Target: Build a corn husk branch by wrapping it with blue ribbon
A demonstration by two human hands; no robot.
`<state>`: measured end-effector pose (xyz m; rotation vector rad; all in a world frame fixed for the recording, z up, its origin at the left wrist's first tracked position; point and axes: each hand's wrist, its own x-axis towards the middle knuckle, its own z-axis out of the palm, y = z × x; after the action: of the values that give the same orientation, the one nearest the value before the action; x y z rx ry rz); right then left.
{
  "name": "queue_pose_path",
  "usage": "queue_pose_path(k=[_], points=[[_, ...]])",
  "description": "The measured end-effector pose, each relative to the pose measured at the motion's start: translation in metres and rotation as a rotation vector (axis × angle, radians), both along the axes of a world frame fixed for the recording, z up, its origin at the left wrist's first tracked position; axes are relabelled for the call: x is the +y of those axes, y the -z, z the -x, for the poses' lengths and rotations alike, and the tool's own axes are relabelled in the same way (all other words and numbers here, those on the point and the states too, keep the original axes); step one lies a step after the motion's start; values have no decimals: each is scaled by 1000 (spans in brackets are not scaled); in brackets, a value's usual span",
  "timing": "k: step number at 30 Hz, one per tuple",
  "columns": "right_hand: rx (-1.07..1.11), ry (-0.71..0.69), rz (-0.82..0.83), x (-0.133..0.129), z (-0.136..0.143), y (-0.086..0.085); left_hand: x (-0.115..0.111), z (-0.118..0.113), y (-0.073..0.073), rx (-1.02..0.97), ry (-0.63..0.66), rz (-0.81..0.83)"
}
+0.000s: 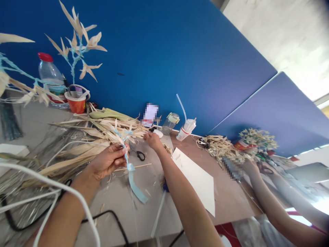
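Left hand (111, 160) clamps its fingertips on a blue-wrapped stem (125, 151) above the grey bench (113, 197), presumably to steady it while the tape tail (134, 185) hangs free. Right hand (153, 141) curls near the husks (101, 127); whether it grips anything, cannot tell. A blue partition (159, 61) backs the bench.

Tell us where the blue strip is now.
In the head view, below and left of centre, the blue strip trails from the stem held in the left hand.
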<state>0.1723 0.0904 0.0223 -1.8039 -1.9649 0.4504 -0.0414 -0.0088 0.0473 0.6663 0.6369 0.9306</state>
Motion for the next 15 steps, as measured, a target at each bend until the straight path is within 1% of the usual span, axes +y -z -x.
queue_pose_path(k=[3, 7, 11, 15], points=[[11, 26, 6, -2, -3, -4, 1, 1, -1, -9, 0, 2], [-1, 48, 4, -3, 6, -6, 2, 2, -3, -22, -13, -4], [-20, -17, 31, -5, 23, -6, 1, 4, -4, -17, -27, -2], [-54, -90, 95, -6, 47, 0, 2, 5, -4, -15, -56, -16]])
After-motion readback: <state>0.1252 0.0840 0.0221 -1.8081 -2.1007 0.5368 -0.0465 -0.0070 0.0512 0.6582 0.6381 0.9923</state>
